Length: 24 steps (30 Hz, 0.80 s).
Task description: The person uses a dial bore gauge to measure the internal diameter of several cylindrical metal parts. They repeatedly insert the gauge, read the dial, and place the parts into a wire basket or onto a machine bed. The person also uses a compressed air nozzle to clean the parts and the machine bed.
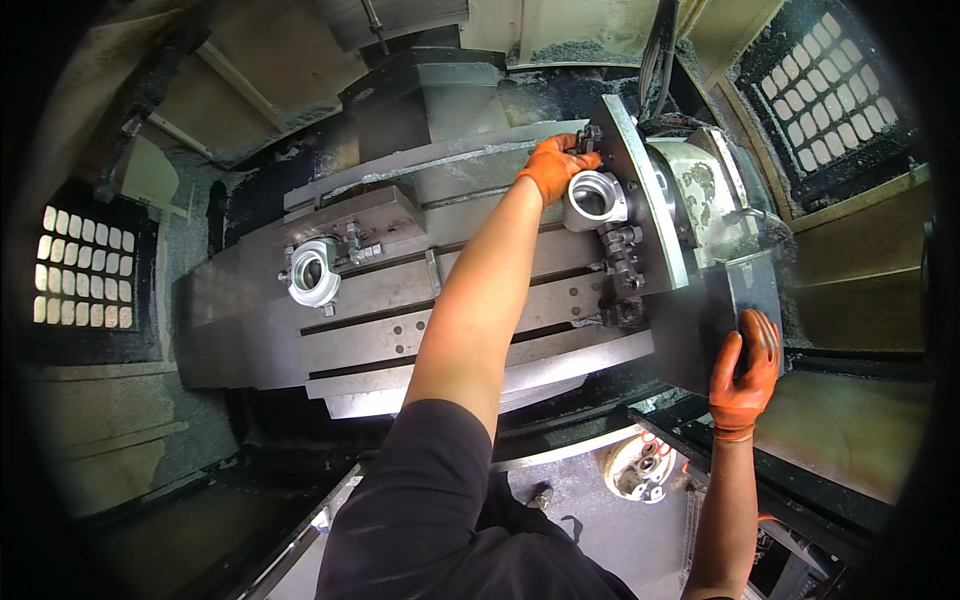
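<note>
My left hand point(556, 170), in an orange glove, reaches to the upper left side of an upright steel plate point(645, 200). Its fingers are closed around a dark clamp fitting point(590, 140) on that plate. Just below it, a silvery ring-shaped metal casting point(592, 198) sits against the plate, its bore facing up. Several dark clamp bolts point(624, 255) stick out below the casting. My right hand point(746, 375), also gloved in orange, lies with fingers stretched and thumb apart against a dark box-shaped housing point(715, 320) at the right.
A second ring-shaped casting point(314, 272) stands at left beside a steel block point(375, 220) with clamp bolts. Both rest on the slotted machine table point(400, 292). A round-bodied rotary unit point(695, 185) is behind the plate. Below the machine's front edge, a round container point(638, 465) stands on the floor.
</note>
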{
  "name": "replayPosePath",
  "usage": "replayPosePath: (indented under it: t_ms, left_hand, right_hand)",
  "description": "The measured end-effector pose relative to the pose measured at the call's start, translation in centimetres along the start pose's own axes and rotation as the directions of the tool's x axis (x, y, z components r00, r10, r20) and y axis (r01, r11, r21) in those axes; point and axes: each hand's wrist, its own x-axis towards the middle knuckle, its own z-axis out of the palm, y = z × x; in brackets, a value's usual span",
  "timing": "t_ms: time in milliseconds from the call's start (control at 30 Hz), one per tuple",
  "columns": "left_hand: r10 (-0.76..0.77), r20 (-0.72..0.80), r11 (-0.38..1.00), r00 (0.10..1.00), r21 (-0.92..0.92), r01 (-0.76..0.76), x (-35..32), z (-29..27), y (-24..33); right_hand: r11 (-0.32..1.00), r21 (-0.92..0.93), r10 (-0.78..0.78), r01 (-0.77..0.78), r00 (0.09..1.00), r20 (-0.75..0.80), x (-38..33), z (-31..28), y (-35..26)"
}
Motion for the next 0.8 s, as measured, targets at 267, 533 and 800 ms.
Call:
replayPosePath:
  t_ms: [267,533,800]
  left_hand:
    - [0.061,-0.298,0.998,0.953,-0.011,-0.068,-7.3,-0.7,2.3]
    - [-0.468,0.027,0.691,0.883,-0.611,0.385,-17.9,10.4,-2.6]
    - [-0.487,0.104,0.581,0.867,-0.703,0.411,-20.0,12.7,-0.1]
  right_hand:
    - [0.999,0.046,-0.004,0.006,1.000,-0.026,1.1,-0.2,-0.5]
    - [0.994,0.106,0.021,-0.012,0.996,-0.089,0.8,-0.1,0.0]
    - [0.995,0.103,0.000,0.010,0.996,-0.091,0.7,0.0,0.4]
